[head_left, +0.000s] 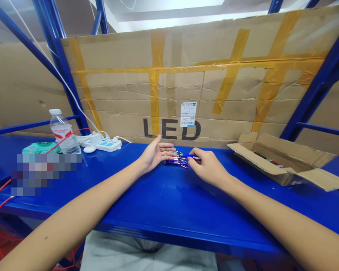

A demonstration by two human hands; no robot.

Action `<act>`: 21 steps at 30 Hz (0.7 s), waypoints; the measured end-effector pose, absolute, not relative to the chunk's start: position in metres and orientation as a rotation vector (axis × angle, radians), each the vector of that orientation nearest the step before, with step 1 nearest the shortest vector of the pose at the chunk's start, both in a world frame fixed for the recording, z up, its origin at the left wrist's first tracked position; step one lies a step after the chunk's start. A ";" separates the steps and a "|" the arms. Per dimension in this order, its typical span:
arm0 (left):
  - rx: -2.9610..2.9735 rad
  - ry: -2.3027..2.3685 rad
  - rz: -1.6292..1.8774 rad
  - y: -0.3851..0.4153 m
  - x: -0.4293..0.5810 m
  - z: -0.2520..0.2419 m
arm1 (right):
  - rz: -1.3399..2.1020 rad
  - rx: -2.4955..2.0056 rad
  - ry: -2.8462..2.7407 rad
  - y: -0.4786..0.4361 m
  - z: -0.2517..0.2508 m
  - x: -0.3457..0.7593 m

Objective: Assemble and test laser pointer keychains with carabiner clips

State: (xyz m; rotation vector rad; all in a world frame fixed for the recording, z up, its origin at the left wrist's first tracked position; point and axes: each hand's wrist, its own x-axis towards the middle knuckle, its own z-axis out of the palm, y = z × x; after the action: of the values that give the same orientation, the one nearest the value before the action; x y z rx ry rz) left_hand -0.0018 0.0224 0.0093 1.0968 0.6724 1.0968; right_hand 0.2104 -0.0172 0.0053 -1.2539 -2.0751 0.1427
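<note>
Several slim metallic items [175,162], purple, red and green with clip-like loops, lie side by side on the blue table [164,203]. My left hand [155,153] rests at their left end, palm turned inward, thumb raised and fingers apart; its fingertips touch or nearly touch them. From the right, my right hand [207,165] pinches a blue and black pen-like item [196,157] between thumb and fingers, at the right end of the group. Small details of the items are too fine to tell.
An open cardboard box [271,165] with dark items inside stands at the right. Left are a water bottle [64,133], a green packet [41,148], a white power strip [109,144] and red cables. A large cardboard panel [124,98] and blue posts rise behind.
</note>
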 end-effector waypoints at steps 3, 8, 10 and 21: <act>1.091 0.685 1.101 0.023 -0.002 0.010 | 0.130 -1.254 -2.084 -0.017 0.005 0.210; 1.073 0.675 1.105 0.023 -0.001 0.009 | 0.094 -1.241 -2.093 -0.018 0.004 0.211; 1.071 0.674 1.104 0.023 -0.001 0.009 | 0.079 -1.240 -2.091 -0.017 0.005 0.211; 1.067 0.656 1.099 0.024 -0.002 0.008 | 0.074 -1.195 -2.039 -0.016 0.003 0.212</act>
State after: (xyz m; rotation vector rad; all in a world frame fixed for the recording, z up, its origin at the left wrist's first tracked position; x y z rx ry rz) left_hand -0.0023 0.0239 0.0085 1.0674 0.6555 1.0990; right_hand 0.2124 -0.0157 0.0029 -1.1947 -2.0389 0.0735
